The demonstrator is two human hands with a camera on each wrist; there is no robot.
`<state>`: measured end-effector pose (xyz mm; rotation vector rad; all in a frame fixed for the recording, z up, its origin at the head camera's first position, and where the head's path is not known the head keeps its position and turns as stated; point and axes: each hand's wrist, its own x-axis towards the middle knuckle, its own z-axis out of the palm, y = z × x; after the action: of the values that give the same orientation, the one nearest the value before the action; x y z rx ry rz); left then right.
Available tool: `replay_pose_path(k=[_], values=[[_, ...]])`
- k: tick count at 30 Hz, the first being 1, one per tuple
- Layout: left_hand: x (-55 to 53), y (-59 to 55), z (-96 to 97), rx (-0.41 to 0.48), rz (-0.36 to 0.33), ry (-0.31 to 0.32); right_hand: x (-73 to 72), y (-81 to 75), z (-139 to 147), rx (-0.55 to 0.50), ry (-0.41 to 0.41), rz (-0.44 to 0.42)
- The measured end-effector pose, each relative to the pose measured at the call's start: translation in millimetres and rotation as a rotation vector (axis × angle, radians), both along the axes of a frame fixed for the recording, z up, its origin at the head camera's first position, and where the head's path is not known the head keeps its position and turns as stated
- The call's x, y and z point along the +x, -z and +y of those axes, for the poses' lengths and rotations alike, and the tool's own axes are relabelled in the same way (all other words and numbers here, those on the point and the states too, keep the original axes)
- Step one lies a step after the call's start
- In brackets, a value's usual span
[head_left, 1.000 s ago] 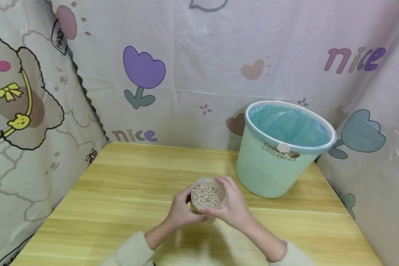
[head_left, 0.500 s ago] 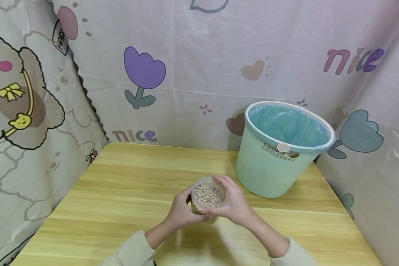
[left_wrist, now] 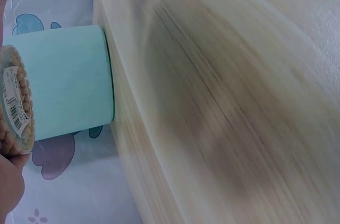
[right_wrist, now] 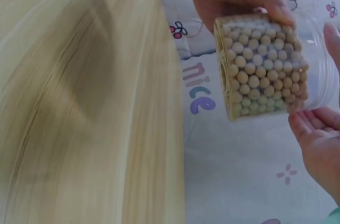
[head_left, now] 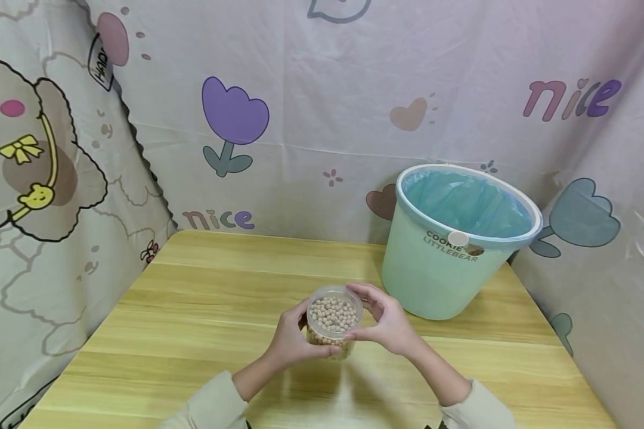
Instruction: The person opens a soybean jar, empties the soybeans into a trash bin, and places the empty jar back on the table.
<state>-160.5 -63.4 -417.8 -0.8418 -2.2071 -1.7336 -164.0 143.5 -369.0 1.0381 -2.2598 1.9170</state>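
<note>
- Holding a clear jar (head_left: 334, 319) in both hands, raised above the worktop (head_left: 220, 298), roughly upright, near the middle of the near half.
- Filled with small, round, beige pellets (right_wrist: 260, 70); visible through both the top and the side wall.
- Fitted at the base with a white label (left_wrist: 16, 99) bearing a barcode; print too small to read.
- Left hand (head_left: 295, 339): curled round the left side of the jar, thumb across the near face, partly open to the width of the jar; fingers mostly hidden behind the jar in the head view.
- Right hand (head_left: 386, 325): spread in a wide arch at the right side of the jar, gripping the clear rim (head_left: 334, 290) between thumb on the near side and fingers on the far side.
- Covering both forearms in part: pale sleeves (head_left: 214, 405).
- Standing upright on the worktop, beyond the jar and to the right, apart from both hands: pale green bin (head_left: 421, 277), marked "COOKIE LITTLEBEAR".
- Lining the bin: bluish translucent bag (head_left: 469, 205), folded over the edge beneath a white ring.
- Hanging behind the worktop: pale printed cloth (head_left: 322, 107) with a purple tulip (head_left: 236, 116), hearts and the word "nice".
</note>
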Motion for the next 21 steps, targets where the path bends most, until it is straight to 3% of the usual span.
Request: replay_pose_path(k=[5,8,13,16,21], values=[[-0.2,1.2,-0.9,-0.004,-0.001,0.006,-4.3,3.0,5,-0.018,-0.035,-0.015],[-0.5,1.7,-0.5,0.001,-0.002,-0.002,-3.9,3.2,5,0.008,-0.011,0.015],[-1.9,3.9,3.2,-0.009,0.028,-0.062,7.3,-2.2,-6,0.217,0.219,0.132],[-2.2,5.8,7.1,-0.021,0.062,-0.103,15.4,-5.6,-18,0.332,0.353,0.150],[-2.1,6.6,11.9,-0.035,0.086,-0.125,20.6,-6.8,-30,0.341,0.454,0.099]])
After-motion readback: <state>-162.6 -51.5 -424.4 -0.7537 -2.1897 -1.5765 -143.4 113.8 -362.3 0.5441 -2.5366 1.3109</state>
